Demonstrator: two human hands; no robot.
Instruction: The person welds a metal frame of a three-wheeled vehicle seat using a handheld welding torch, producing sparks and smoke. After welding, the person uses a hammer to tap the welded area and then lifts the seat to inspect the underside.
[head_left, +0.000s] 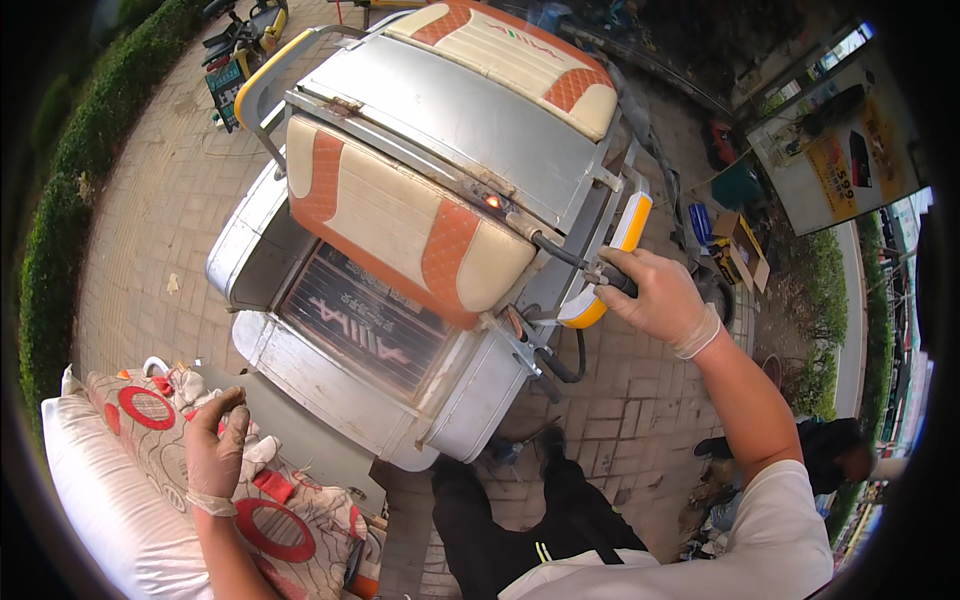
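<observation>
My right hand (660,295), in a thin pale glove, is closed around the black grip of a torch-like tool (560,250). Its tube slants up and left to the metal rail behind the front seat cushion, where a small orange glow (492,201) shows at the tip. The cream and orange cushion (400,215) belongs to a silver vehicle body (330,365). At lower left, my left hand (218,445), also gloved, is raised over patterned cloth (275,530) with its fingers curled together. Whatever they may hold is too small to make out.
A second cream and orange cushion (520,55) lies beyond the silver panel (450,120). Yellow-edged armrests (270,75) flank the body. At right are a cardboard box (745,250), a signboard (840,150) and another person (835,450). A white cushion (110,500) lies at lower left.
</observation>
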